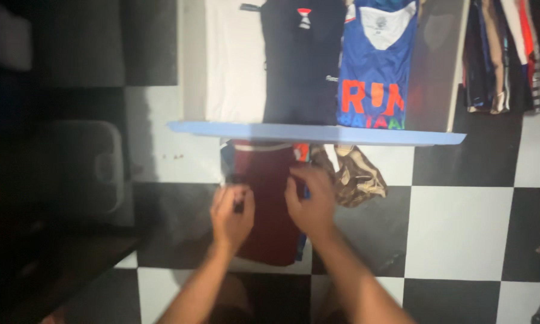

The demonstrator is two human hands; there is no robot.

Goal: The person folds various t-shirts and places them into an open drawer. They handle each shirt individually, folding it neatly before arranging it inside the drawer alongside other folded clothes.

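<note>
The floor (462, 228) is the biggest thing here, black and white squares running under everything. Against it stands a white panel (192, 72) with shirts hung in a row on its front: a white shirt (234, 60), a black shirt (300, 66), and a blue shirt (375, 66) with big orange letters across the chest. Off to the right, a packed rack of clothes (504, 54) hangs well apart from them. The left side of the room is dark; a pale grey bin (84, 168) shows dimly there, and I cannot make out more.

A long blue shelf (318, 133) runs across below the shirts. Under its edge hangs a dark red garment (270, 204), reaching down over the floor squares, with a bit of blue cloth showing at its right edge. Just beside it, to the right, a brown patterned cloth (354, 177) droops from the shelf, bunched up.

Both hands are up at the red garment. The left hand (231, 213) has its fingers curled in, pinching the cloth at its left edge. The right hand (312, 201) lies on the garment's upper right, fingers bent and closed over the fabric near the blue strip, close to the brown cloth but not touching it, as far as I can tell.
</note>
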